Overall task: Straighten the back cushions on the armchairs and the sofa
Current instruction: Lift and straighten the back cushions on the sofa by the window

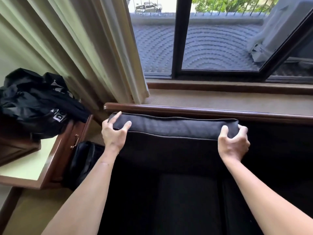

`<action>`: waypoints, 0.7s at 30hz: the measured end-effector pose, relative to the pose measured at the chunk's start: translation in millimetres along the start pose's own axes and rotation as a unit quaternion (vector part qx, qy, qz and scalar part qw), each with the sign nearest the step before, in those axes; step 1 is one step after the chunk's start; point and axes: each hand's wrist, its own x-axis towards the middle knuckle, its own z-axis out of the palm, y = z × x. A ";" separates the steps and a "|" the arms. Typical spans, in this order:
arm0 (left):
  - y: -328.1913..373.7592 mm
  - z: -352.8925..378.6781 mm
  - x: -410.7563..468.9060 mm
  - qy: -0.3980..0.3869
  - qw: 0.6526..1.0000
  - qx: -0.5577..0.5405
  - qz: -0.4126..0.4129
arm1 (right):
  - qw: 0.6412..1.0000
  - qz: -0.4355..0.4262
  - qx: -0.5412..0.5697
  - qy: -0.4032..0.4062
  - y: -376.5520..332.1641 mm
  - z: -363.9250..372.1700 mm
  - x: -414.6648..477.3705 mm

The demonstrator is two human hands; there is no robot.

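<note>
A dark grey back cushion (pixel 174 127) stands upright against the wooden top rail (pixel 203 110) of a dark sofa or armchair, seen from above. My left hand (pixel 113 133) holds its top left corner, thumb on the front and fingers partly lifted over the top. My right hand (pixel 234 143) grips the top right corner, fingers wrapped round the end. The seat (pixel 186 200) below is very dark and its details are hard to make out.
A wooden side table (pixel 33 167) with a drawer stands at the left, with black bags or clothing (pixel 37 102) piled on it. Another black bag (pixel 83 160) sits between table and seat. Cream curtains (pixel 84 48) hang behind; a window (pixel 220 39) and carpeted strip (pixel 220 99) lie beyond the rail.
</note>
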 end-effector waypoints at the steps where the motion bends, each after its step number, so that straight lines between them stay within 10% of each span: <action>1: -4.5 7.0 7.9 -0.007 1.000 0.013 0.013 | 1.000 -0.017 -0.023 -0.004 1.5 5.5 3.6; 14: 4.6 36.3 -23.1 -0.006 0.918 0.369 0.144 | 0.972 -0.054 -0.119 -0.194 21.1 -29.9 19.5; 21: 43.3 112.1 -171.1 -0.114 0.889 0.318 0.308 | 0.956 -0.086 -0.114 -0.257 90.8 -145.8 8.9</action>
